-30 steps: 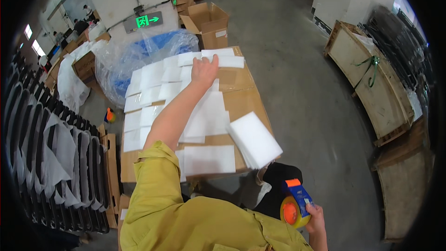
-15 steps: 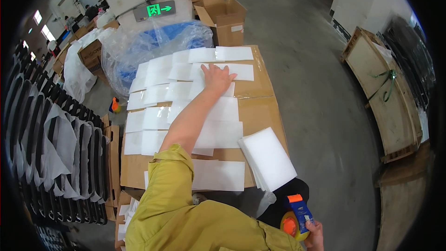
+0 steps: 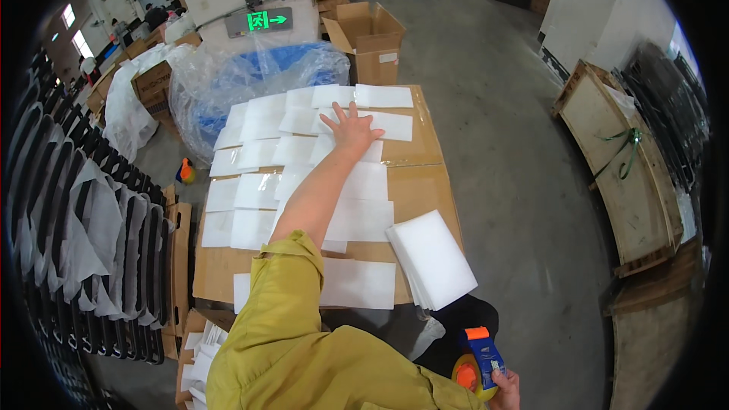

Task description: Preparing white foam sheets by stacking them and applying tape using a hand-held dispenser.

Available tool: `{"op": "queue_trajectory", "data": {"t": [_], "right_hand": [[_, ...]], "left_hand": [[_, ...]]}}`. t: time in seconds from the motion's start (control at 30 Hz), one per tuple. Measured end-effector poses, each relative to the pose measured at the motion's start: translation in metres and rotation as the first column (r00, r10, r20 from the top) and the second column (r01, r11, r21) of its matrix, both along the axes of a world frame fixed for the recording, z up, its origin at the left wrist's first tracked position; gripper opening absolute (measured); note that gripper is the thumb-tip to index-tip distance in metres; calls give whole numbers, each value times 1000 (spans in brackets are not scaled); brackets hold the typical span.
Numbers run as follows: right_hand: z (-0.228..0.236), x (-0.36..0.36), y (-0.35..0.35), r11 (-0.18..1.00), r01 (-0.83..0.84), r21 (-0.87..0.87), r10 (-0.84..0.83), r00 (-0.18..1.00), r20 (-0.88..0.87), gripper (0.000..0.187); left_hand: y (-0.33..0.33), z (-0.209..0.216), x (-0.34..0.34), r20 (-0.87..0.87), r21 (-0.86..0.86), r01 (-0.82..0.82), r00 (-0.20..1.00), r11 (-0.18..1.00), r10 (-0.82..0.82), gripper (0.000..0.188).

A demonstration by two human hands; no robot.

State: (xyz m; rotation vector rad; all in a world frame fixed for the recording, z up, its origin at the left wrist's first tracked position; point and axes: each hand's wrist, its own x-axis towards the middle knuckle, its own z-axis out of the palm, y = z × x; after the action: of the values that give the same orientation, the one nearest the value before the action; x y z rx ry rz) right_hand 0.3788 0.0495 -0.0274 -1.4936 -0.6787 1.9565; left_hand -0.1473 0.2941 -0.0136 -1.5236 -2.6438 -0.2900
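My left hand (image 3: 351, 130) lies with fingers spread on white foam sheets near the far side of a cardboard surface (image 3: 414, 182). Rows of overlapping white foam sheets (image 3: 357, 216) cover much of that cardboard, and shiny clear tape shows on some of them. At the lower right, my right hand (image 3: 504, 389) is closed around a blue tape dispenser (image 3: 480, 357) with an orange top and a roll of tape. A stack of white foam sheets (image 3: 437, 258) sits at the right near corner of the cardboard, partly over its edge.
Black frames with white wrapping (image 3: 99, 235) stand in a row at the left. Beyond the cardboard are a blue item in clear plastic (image 3: 258, 80) and an open carton (image 3: 372, 42). A wooden crate (image 3: 619, 175) stands to the right. People are far back at left.
The fingers of my left hand have spread wider over the same foam sheets. My right hand still holds the tape dispenser. The whole view has shifted slightly.
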Motion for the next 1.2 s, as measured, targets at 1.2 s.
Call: {"op": "queue_trajectory", "data": {"t": [1.2], "right_hand": [[96, -43, 13, 300, -478, 825, 531, 803, 272, 43]], "left_hand": [[-242, 108, 213, 968, 235, 313, -163, 920, -192, 24]]}}
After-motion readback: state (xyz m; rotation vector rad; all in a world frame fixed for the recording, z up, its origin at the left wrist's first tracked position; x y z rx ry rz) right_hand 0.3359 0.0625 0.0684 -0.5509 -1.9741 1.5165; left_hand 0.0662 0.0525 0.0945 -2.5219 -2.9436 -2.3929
